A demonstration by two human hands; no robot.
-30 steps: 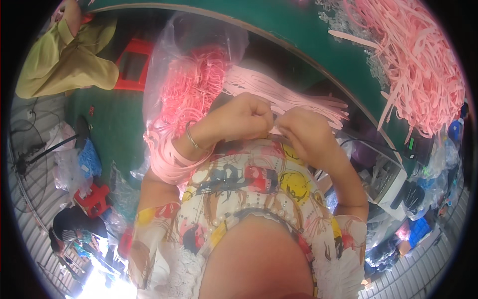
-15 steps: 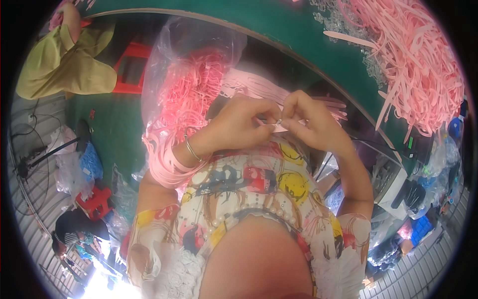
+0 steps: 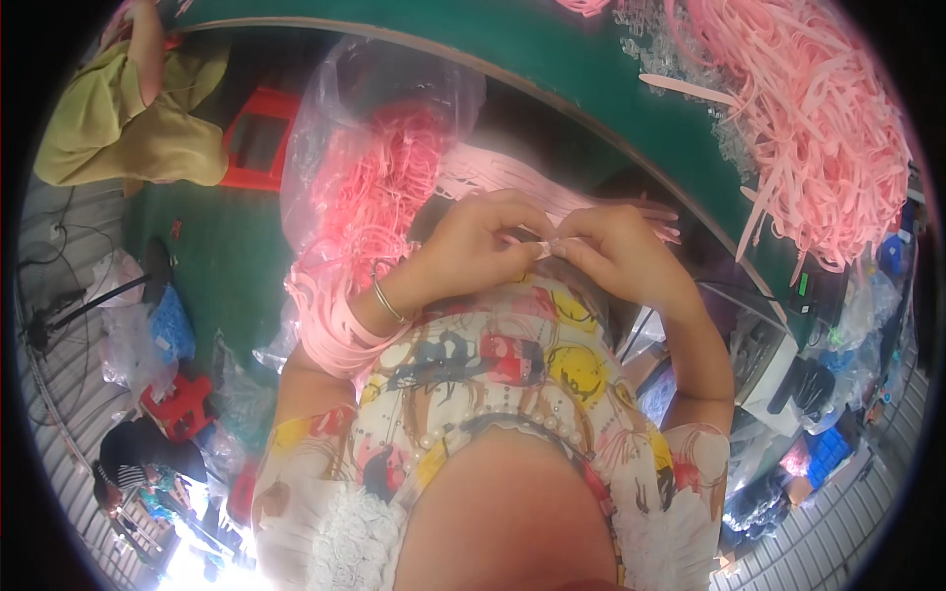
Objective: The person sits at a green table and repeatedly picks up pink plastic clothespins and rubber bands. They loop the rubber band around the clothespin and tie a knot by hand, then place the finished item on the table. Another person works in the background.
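Note:
My left hand [image 3: 485,239] and my right hand [image 3: 619,254] meet in front of my chest, thumbs and forefingers pinched together. Between the fingertips shows the end of a pink strap [image 3: 543,250], with a small pale bit at the meeting point that is too small to make out. Under and beyond the hands lies a bundle of flat pink straps [image 3: 493,172] whose ends fan out to the right. More pink straps [image 3: 330,320] loop around my left forearm, just behind a bangle.
A clear plastic bag [image 3: 320,148] of pink straps stands beyond my left arm. On the green table [image 3: 552,59] are a large heap of pink straps [image 3: 818,128] and small clear plastic pieces [image 3: 645,39]. A person [image 3: 128,123] is near a red stool [image 3: 258,138] at left.
My right hand's knuckles have lowered and its fingers have closed in against the left fingertips. The left hand has hardly moved. The view has shifted slightly.

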